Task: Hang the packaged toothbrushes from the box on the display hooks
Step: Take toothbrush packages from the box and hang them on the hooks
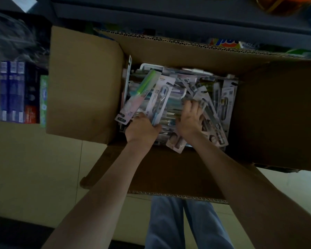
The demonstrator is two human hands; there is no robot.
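Carded toothbrush packs (226, 99) heaped in cardboard box (84, 83). Left grip (142, 129), 7 o'clock, clasps white pack (162, 99); right grip (190, 119) curled into heap, hold unclear.

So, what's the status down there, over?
Left hand grips toothbrush packs in the box. Right hand among them, grip unclear. Nothing in the way. Over.

An open brown cardboard box (169, 51) stands on the floor with its flaps spread outward. Inside it, packaged toothbrushes (226, 99) on white clear-fronted cards lie jumbled and overlapping. A green-and-pink pack (142, 92) tilts up at the left side.
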